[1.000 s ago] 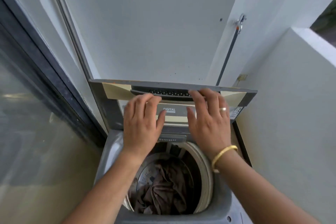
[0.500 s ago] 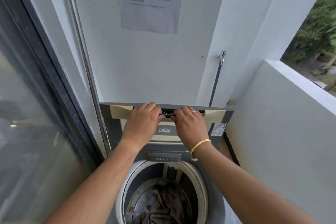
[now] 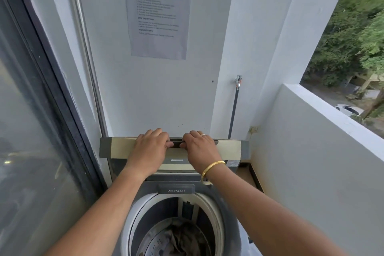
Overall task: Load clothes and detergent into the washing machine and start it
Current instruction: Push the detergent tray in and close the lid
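A grey top-loading washing machine [image 3: 232, 222] stands below me with its round drum open. Brownish clothes [image 3: 182, 239] lie inside the drum. The folded lid [image 3: 118, 147] stands raised at the back, against the wall. My left hand [image 3: 150, 149] and my right hand [image 3: 200, 148] both curl over the lid's top edge at its dark handle slot, fingers closed on it. A grey drawer marked "Detergent" [image 3: 176, 189] sits shut just behind the drum rim. No detergent container is in view.
A dark-framed glass door [image 3: 41, 131] runs along the left. A white balcony wall [image 3: 311, 162] closes in the right side. A printed paper sheet [image 3: 159, 12] hangs on the back wall. A tap with a dark hose [image 3: 238, 89] is at the right.
My hands have risen from the lid's face to its top edge and closed on the handle. The view has tilted upward, showing more wall and less drum.
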